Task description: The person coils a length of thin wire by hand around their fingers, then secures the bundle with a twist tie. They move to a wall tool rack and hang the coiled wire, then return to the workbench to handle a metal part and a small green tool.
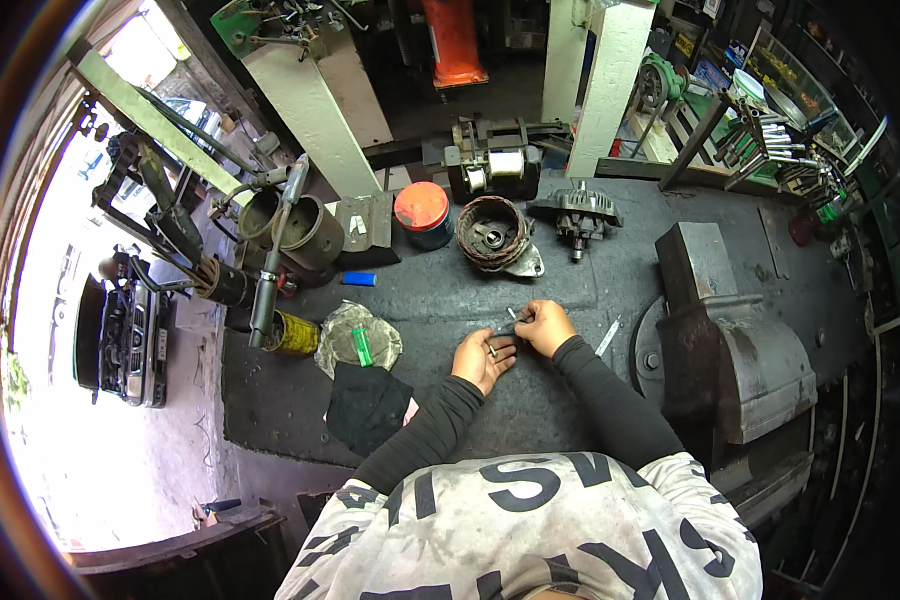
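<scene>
My left hand (pixel 483 362) is turned partly palm up above the workbench, its fingers curled around a small silvery piece (pixel 492 351). Close beside it, my right hand (pixel 547 328) pinches a short pale piece (pixel 512 313) between thumb and fingertips; its exact kind is too small to tell. Beyond both hands sits an alternator housing with copper windings (pixel 493 236). To its right stands an alternator rotor with its end cover (pixel 579 212), shaft toward me. A thin white strip (pixel 607 338) lies right of my right forearm.
A large bench vise (pixel 735 350) fills the right side. Left on the bench (pixel 270 400) are a black cloth (pixel 368 408), a green object (pixel 362 346) on a crumpled bag, a blue cylinder (pixel 359 279), a yellow can (pixel 296 333) and a red-lidded tub (pixel 422 208). Metal pots stand beyond.
</scene>
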`<action>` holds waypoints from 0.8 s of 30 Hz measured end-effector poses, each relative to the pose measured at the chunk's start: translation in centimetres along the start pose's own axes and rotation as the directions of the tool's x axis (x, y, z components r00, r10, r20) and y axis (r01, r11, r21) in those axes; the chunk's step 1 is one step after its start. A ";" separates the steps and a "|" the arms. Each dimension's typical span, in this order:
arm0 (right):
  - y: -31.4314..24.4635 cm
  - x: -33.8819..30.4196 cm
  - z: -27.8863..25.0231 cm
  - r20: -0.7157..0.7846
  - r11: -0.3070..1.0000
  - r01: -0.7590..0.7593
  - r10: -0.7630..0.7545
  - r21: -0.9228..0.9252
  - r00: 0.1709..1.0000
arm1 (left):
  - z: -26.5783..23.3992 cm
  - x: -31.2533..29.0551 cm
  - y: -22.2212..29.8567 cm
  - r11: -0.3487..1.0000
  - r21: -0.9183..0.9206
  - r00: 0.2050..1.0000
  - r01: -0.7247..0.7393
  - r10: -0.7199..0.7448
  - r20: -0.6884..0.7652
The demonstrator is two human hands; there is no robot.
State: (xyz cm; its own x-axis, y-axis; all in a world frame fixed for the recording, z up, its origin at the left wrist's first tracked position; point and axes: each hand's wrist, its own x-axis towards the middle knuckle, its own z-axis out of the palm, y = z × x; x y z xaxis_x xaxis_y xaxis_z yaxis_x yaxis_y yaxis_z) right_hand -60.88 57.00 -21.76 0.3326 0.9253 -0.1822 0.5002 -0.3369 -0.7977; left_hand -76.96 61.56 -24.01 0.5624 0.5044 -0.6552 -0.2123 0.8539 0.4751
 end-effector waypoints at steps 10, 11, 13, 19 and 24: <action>-4.5 -0.3 -0.1 0.102 0.998 0.023 -0.028 0.058 0.994 | 1.1 2.6 1.5 0.983 -0.163 0.995 -0.080 0.089 0.048; -4.2 -0.4 0.2 0.075 0.996 0.087 -0.089 0.030 0.993 | 0.5 3.1 1.2 0.981 -0.176 0.994 -0.081 0.093 0.057; -3.5 -0.9 1.0 0.025 0.978 0.208 -0.208 -0.029 0.978 | 0.2 3.3 0.8 0.977 -0.199 0.992 -0.080 0.097 0.076; 0.4 0.0 -0.3 -0.147 0.918 0.007 0.057 0.397 0.987 | 0.5 0.3 2.4 0.998 -0.061 0.999 -0.015 0.017 0.037; -1.0 -0.9 -1.1 0.252 0.848 0.120 -0.285 0.516 0.925 | 1.1 -2.3 4.3 0.990 -0.072 0.950 0.121 -0.094 0.298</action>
State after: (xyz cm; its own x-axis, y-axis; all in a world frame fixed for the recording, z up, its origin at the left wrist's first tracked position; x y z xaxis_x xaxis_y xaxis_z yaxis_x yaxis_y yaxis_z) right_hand -60.78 56.28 -20.17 -0.0367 0.9956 -0.0865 0.0515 -0.0846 -0.9951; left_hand -78.29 63.93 -19.86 0.7926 0.3602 -0.4920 -0.1995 0.9157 0.3489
